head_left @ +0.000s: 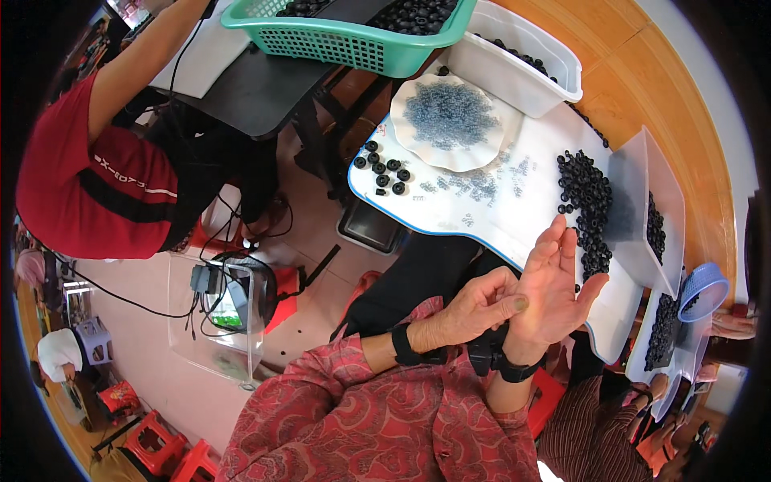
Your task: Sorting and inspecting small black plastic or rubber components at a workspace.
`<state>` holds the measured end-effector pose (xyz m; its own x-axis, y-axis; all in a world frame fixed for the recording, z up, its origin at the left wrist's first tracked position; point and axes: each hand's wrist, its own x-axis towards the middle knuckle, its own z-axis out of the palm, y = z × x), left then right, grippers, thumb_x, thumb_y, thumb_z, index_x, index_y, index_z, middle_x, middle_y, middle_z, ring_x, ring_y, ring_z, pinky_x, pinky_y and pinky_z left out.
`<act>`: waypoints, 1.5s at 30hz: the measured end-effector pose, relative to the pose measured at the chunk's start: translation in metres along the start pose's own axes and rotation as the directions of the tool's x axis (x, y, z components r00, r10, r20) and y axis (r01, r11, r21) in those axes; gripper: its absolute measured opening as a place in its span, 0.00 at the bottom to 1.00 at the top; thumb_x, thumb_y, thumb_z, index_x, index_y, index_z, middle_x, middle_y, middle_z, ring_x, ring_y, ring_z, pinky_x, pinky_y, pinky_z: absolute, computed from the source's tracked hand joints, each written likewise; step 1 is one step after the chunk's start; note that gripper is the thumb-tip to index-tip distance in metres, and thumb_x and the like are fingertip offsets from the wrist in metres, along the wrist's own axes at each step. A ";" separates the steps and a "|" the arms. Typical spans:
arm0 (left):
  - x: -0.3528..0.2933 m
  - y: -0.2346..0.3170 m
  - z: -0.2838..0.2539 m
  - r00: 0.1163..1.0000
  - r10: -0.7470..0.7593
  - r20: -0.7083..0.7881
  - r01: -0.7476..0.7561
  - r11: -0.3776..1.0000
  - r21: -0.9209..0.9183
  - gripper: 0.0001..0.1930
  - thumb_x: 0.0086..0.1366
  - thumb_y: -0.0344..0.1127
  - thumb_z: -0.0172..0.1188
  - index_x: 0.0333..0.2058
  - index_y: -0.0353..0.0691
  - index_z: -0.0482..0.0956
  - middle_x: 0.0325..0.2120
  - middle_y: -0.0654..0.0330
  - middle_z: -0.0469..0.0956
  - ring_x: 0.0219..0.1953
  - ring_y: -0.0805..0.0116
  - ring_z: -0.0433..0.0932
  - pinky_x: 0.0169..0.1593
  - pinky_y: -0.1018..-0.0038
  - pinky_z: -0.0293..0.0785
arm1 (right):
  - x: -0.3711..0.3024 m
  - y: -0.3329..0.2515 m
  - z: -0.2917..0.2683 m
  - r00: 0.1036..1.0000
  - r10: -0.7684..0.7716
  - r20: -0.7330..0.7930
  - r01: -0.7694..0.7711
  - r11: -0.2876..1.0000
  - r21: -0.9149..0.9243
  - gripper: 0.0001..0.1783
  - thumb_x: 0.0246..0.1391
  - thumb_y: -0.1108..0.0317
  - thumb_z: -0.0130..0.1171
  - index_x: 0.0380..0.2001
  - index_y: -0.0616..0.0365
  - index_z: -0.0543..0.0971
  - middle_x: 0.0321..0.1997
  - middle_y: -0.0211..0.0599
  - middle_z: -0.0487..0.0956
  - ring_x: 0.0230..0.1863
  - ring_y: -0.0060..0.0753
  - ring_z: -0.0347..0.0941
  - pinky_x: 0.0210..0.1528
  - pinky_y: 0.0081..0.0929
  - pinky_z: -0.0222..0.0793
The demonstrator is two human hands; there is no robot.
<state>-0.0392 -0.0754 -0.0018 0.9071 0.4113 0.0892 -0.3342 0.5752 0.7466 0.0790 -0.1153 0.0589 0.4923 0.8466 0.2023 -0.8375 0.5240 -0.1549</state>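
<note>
We hold our right hand open, palm up and empty, while our left hand pinches at its wrist strap, black rings lying just beyond the fingertips.

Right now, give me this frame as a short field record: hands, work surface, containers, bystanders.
left hand: fingers curled, touching the right hand's palm side near the wrist
right hand: open, palm up, fingers spread, nothing visible in it
black wrist bands: one on each wrist
white board: small black rubber rings piled at right, loose group of rings at left
scalloped white plate: tiny grey parts
green basket: black rings
person in red shirt: at left
</note>
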 end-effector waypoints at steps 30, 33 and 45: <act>0.007 0.007 0.038 0.920 0.363 -0.149 -0.300 0.895 0.330 0.18 0.60 0.20 0.63 0.49 0.33 0.73 0.45 0.58 0.71 0.39 0.74 0.76 0.44 0.78 0.75 | 0.011 -0.024 0.009 0.959 0.024 -0.281 0.169 0.748 0.642 0.19 0.62 0.62 0.55 0.43 0.70 0.69 0.44 0.43 0.67 0.41 0.33 0.66 0.37 0.28 0.76; 0.012 0.010 0.031 0.912 0.394 -0.110 -0.344 0.884 0.317 0.24 0.58 0.19 0.64 0.55 0.33 0.71 0.50 0.56 0.68 0.43 0.71 0.78 0.49 0.77 0.77 | 0.014 -0.017 0.011 0.950 0.024 -0.312 0.197 0.729 0.655 0.23 0.63 0.59 0.56 0.46 0.71 0.67 0.44 0.43 0.66 0.41 0.33 0.64 0.41 0.29 0.71; 0.005 0.006 0.021 0.955 0.297 -0.008 -0.269 0.875 0.402 0.15 0.60 0.21 0.66 0.46 0.33 0.75 0.47 0.58 0.70 0.41 0.76 0.75 0.44 0.80 0.75 | 0.013 -0.023 0.003 0.917 -0.015 -0.398 0.248 0.802 0.543 0.29 0.63 0.56 0.55 0.50 0.76 0.65 0.43 0.44 0.66 0.41 0.35 0.64 0.45 0.31 0.68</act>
<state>-0.0309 -0.0845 0.0168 0.7652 0.5688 0.3015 -0.4332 0.1084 0.8948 0.1035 -0.1166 0.0681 0.5582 0.8060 -0.1967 -0.6784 0.5799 0.4512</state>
